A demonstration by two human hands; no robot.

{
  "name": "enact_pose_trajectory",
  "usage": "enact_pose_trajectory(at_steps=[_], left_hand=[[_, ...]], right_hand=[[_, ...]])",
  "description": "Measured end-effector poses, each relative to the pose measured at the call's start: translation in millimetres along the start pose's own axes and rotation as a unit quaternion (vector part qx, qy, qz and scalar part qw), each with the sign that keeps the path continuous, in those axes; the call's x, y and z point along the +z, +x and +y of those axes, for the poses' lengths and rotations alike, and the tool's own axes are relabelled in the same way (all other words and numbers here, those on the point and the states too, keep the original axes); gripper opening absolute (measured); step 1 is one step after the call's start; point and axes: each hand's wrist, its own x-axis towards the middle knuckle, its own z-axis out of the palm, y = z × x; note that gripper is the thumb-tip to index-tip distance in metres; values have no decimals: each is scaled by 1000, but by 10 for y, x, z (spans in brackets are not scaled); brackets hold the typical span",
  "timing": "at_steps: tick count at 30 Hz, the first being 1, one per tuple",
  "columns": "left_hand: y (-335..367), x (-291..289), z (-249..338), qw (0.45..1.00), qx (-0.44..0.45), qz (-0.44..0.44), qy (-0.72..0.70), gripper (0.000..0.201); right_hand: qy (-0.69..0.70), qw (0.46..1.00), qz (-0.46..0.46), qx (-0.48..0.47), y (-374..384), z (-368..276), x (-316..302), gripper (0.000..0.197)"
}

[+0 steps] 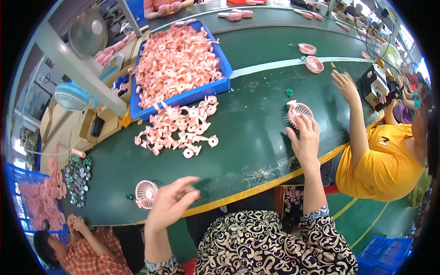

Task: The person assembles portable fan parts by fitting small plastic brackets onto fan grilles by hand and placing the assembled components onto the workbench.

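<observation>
Two round, slatted pink plastic fan grilles lie on the smooth, scuffed green tabletop (pixel 238 120), too circular to give a clear long axis: the right grille (pixel 298 109), right of the blue bin (pixel 219 87), has its stubby tab toward that bin, while the left grille (pixel 146 192), on the bin's near side, has its tab facing away. Over the right grille's near edge, the right hand (pixel 306 140) has a half-spread grip, its hold impossible to tell; the left hand's (pixel 172 201) grip gapes loosely beside the other, visibly holding nothing.
</observation>
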Motion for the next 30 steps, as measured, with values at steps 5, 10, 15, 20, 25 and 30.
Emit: enact_pose_trajectory(at_steps=[5, 10, 15, 20, 25, 30], left_hand=[[1441, 860, 429, 955, 240, -4, 176, 23], [2606, 1718, 708, 933, 269, 8, 237, 43], [3174, 2199, 772, 944, 198, -51, 259, 65], [3374, 2290, 784, 957, 138, -112, 230, 51], [3573, 2179, 917, 950, 27, -227, 213, 41], [3664, 2163, 997, 946, -54, -260, 186, 26]], right_hand=[[28, 999, -14, 8, -60, 92, 18, 45], [40, 999, -18, 21, -30, 42, 59, 51], [67, 997, -26, 42, -57, 89, 44, 58], [89, 994, -49, 49, -46, 129, 0, 61], [115, 989, -75, 60, -8, 137, -36, 62], [123, 987, -88, 53, 20, 142, -60, 63]])
